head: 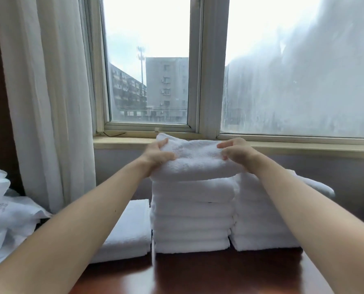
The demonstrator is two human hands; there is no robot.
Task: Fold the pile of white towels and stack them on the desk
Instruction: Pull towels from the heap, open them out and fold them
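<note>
A folded white towel (196, 160) lies on top of the middle stack of folded towels (191, 219) on the dark wooden desk (219, 274). My left hand (158, 154) grips its left end, thumb on top and fingers underneath. My right hand (236, 151) pinches its right end. A second stack (259, 225) stands directly to the right, partly hidden by my right forearm. A low folded towel (130, 232) lies to the left of the middle stack.
White plastic bags (5, 211) sit at the desk's left side. A white curtain (47, 92) hangs at the left, and another (325, 71) covers the right window pane. The window sill (124, 142) runs just behind the stacks.
</note>
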